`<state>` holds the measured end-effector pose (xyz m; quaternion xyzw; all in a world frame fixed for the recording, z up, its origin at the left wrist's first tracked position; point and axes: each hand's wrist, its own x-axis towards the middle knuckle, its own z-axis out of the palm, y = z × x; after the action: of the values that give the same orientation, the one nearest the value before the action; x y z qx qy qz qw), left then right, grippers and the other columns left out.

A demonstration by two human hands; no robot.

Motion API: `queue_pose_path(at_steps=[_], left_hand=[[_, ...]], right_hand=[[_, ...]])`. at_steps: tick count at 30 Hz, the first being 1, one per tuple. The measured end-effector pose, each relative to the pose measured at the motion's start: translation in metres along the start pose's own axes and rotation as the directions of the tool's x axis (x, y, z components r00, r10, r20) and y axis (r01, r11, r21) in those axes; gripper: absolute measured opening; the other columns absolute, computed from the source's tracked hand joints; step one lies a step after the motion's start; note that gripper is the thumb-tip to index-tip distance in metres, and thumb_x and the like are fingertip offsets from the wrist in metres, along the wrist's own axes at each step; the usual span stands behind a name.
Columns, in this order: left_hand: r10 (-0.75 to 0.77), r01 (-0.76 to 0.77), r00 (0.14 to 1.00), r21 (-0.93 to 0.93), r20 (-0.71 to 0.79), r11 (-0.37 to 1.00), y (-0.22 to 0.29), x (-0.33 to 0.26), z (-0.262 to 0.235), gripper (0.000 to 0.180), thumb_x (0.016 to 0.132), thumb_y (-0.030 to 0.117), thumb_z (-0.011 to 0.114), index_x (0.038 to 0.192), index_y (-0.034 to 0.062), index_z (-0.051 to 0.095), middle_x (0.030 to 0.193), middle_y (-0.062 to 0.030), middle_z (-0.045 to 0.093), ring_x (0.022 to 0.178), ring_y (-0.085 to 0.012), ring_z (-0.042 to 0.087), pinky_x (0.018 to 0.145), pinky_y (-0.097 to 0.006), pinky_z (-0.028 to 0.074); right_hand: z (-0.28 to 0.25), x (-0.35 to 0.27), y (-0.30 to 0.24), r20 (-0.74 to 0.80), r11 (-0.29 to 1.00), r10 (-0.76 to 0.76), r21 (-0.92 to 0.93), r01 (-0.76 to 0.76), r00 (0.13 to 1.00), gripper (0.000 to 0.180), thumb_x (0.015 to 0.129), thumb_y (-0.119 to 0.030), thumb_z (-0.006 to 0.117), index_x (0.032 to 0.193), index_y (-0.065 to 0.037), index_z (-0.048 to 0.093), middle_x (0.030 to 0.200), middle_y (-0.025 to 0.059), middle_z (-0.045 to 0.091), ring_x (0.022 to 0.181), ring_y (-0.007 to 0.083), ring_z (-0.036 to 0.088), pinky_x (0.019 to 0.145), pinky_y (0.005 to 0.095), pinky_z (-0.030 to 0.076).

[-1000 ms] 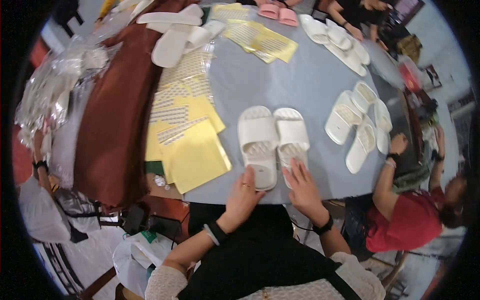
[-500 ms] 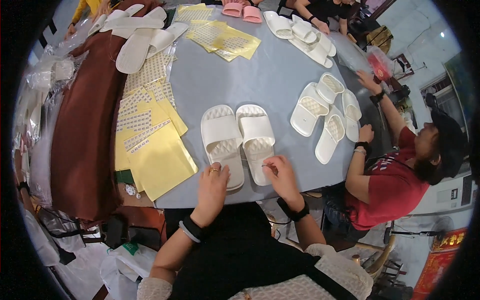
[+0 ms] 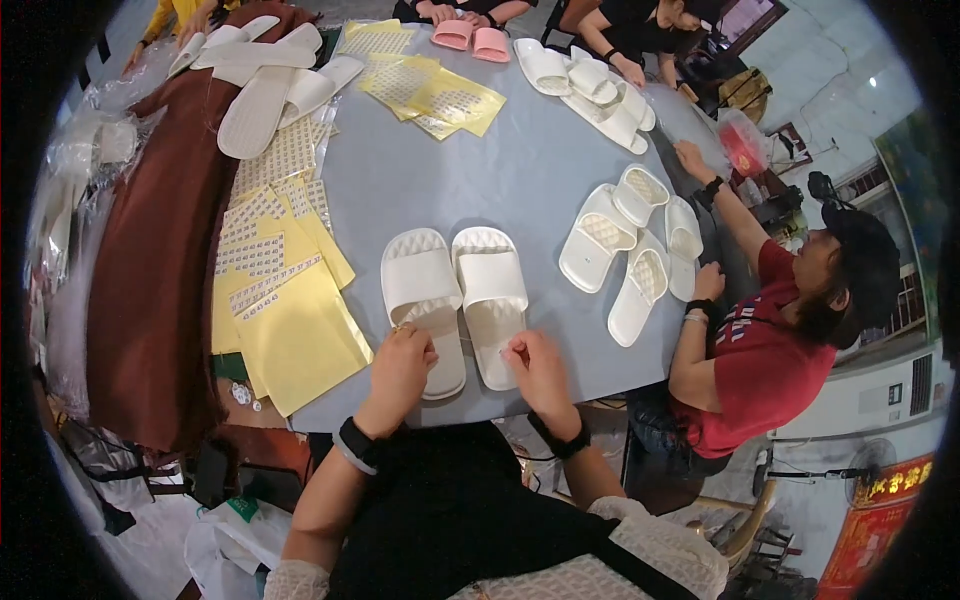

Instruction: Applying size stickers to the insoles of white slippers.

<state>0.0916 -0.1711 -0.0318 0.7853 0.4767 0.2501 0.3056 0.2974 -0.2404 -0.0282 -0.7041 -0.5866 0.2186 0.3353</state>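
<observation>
White slippers (image 3: 455,300) lie side by side near the grey table's (image 3: 520,170) front edge, long axes running away from the person, the left hand (image 3: 398,365) curled over one heel, the right hand (image 3: 535,365) pinched narrow beside the other.

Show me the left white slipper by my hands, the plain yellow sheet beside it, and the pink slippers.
left white slipper (image 3: 420,283), head view, on its strap.
plain yellow sheet (image 3: 300,340), head view, on its bare middle.
pink slippers (image 3: 472,37), head view, between the pair, on the left one's inner edge.
</observation>
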Motion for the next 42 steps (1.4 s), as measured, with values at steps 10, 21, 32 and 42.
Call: queue_pose_path(at_steps=[10,21,32,42], left_hand=[[0.101,-0.106,0.994,0.469,0.036,0.877,0.015,-0.017,0.012,0.017,0.078,0.009,0.058,0.089,-0.0017,0.051,0.09,-0.0152,0.052,0.086,-0.0312,0.051,0.074,-0.039,0.044],[0.13,-0.094,0.968,0.169,-0.217,0.981,0.011,-0.036,0.019,0.014,0.08,0.001,0.056,0.09,-0.0022,0.047,0.105,-0.0166,0.05,0.086,-0.0333,0.05,0.075,-0.039,0.044],[0.059,-0.046,0.969,0.058,-0.238,0.997,0.005,-0.041,0.015,0.015,0.079,0.0,0.056,0.089,-0.0004,0.046,0.102,-0.0155,0.055,0.082,-0.0334,0.054,0.07,-0.041,0.044],[0.028,-0.009,0.975,0.087,-0.222,0.996,0.009,-0.046,0.015,0.013,0.079,0.003,0.057,0.088,0.0019,0.048,0.106,-0.0126,0.058,0.087,-0.0312,0.056,0.073,-0.039,0.046]], right_hand=[[0.012,-0.013,-0.014,-0.143,0.985,-0.025,-0.17,0.0,0.989,0.01,0.083,-0.011,0.057,0.088,-0.003,0.053,0.087,0.0145,0.052,0.085,0.0332,0.05,0.075,0.041,0.041],[0.019,-0.012,-0.006,-0.142,0.962,-0.002,-0.269,-0.036,0.99,0.011,0.082,-0.011,0.058,0.088,-0.005,0.051,0.086,0.0141,0.052,0.083,0.0335,0.051,0.073,0.0431,0.04],[0.016,-0.011,0.0,-0.128,0.99,0.001,-0.14,-0.019,0.992,0.014,0.081,-0.008,0.059,0.092,-0.004,0.051,0.087,0.0144,0.053,0.082,0.0342,0.052,0.07,0.0427,0.042],[0.02,-0.012,-0.003,-0.178,0.995,0.064,-0.066,-0.077,0.982,0.012,0.081,-0.007,0.059,0.09,-0.004,0.052,0.086,0.0147,0.053,0.082,0.034,0.052,0.071,0.0418,0.042]])
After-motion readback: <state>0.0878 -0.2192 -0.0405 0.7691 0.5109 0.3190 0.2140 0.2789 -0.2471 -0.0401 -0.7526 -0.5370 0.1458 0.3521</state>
